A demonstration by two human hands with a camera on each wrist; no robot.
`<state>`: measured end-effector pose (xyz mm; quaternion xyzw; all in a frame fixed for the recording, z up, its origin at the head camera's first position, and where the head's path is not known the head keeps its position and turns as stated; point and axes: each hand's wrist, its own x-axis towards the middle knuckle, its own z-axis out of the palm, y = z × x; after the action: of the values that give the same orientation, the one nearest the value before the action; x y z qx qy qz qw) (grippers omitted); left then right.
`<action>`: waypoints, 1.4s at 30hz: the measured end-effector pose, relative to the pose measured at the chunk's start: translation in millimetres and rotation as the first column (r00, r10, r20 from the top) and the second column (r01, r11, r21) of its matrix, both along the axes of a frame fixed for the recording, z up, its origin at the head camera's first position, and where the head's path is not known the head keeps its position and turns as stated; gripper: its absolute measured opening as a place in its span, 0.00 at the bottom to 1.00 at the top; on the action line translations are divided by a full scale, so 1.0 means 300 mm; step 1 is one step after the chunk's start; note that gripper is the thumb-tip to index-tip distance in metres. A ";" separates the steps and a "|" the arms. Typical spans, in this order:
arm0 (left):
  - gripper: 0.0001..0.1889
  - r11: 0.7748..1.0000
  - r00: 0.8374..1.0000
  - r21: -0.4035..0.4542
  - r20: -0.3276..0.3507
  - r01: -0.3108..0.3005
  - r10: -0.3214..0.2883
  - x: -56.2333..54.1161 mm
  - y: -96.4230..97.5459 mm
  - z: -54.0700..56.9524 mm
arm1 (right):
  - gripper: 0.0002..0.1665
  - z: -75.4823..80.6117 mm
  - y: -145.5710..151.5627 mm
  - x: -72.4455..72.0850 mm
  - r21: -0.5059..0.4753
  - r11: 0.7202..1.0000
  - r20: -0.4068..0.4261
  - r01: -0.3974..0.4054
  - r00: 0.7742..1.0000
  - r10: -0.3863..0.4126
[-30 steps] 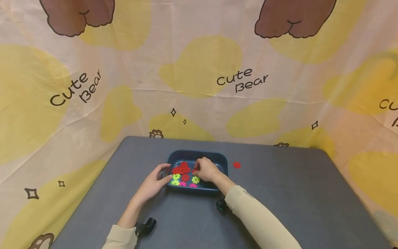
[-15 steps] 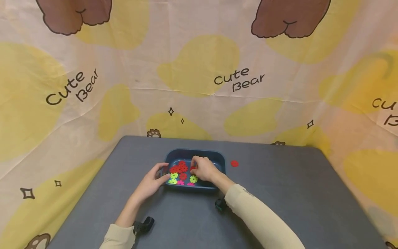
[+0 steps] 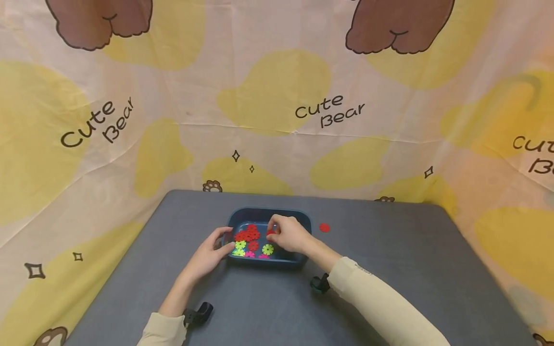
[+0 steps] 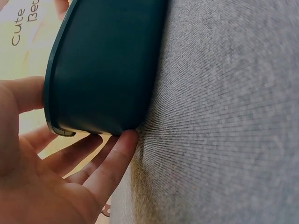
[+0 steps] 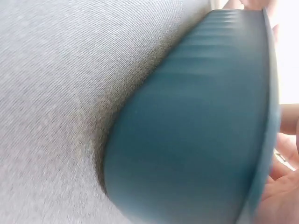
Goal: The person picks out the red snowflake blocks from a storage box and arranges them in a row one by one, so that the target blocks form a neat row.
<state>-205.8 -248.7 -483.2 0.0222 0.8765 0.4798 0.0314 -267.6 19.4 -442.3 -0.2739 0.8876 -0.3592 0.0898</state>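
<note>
In the head view a dark blue plastic bin (image 3: 268, 263) stands on the table, with flower-shaped snowflake discs inside. Red discs (image 3: 247, 234) lie piled at its left, with yellow-green discs (image 3: 240, 246) and pink ones nearer the front. My left hand (image 3: 209, 252) grips the bin's left end; the left wrist view has its thumb at the rim and fingers against the outer end wall. Over the bin's middle my right hand (image 3: 292, 234) pinches a red snowflake disc (image 3: 270, 232), partly covered by the fingers. The bin's wall (image 5: 196, 121) hides that disc from the right wrist view.
One red disc (image 3: 324, 227) lies on the grey table (image 3: 389, 269) just right of the bin. A printed cloth (image 3: 268, 96) hangs behind and at both sides. Dark devices are strapped to both wrists, below the sleeves.
My right hand has shifted slightly right within the bin, the red disc now between its fingertips, and its forearm has swung rightward. My left hand keeps its hold; the whole view drifts slightly.
</note>
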 end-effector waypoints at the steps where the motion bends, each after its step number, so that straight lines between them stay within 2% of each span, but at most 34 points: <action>1: 0.29 1.000 1.000 0.001 -0.001 -0.002 0.002 -0.001 0.000 -0.001 | 0.09 0.006 0.009 0.003 -0.005 1.000 -0.001 -0.005 1.000 0.005; 7: 0.29 1.000 1.000 0.003 0.001 -0.004 0.004 -0.003 0.002 -0.002 | 0.09 0.016 0.076 0.012 -0.038 0.999 -0.049 -0.020 0.999 0.018; 15: 0.29 1.000 1.000 0.014 0.008 0.000 0.000 0.003 -0.001 0.000 | 0.10 0.025 0.175 0.020 -0.101 0.995 -0.092 0.024 0.995 -0.033; 23: 0.29 1.000 1.000 0.022 0.008 0.012 -0.013 -0.004 -0.006 -0.009 | 0.10 0.023 0.283 0.011 -0.190 0.976 -0.069 0.106 0.990 -0.121; 33: 0.28 1.000 1.000 0.006 0.007 0.006 -0.006 -0.016 -0.011 -0.009 | 0.10 0.019 0.404 -0.039 -0.194 0.950 -0.015 0.243 0.968 -0.251; 42: 0.29 1.000 1.000 0.004 0.006 0.006 -0.006 -0.008 -0.012 -0.008 | 0.12 -0.049 0.484 -0.089 -0.201 0.919 0.037 0.338 0.941 -0.338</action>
<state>-208.4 -252.4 -485.4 0.0233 0.8754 0.4816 0.0356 -294.1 164.5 -457.0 -0.1242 0.8797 -0.4590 -0.0013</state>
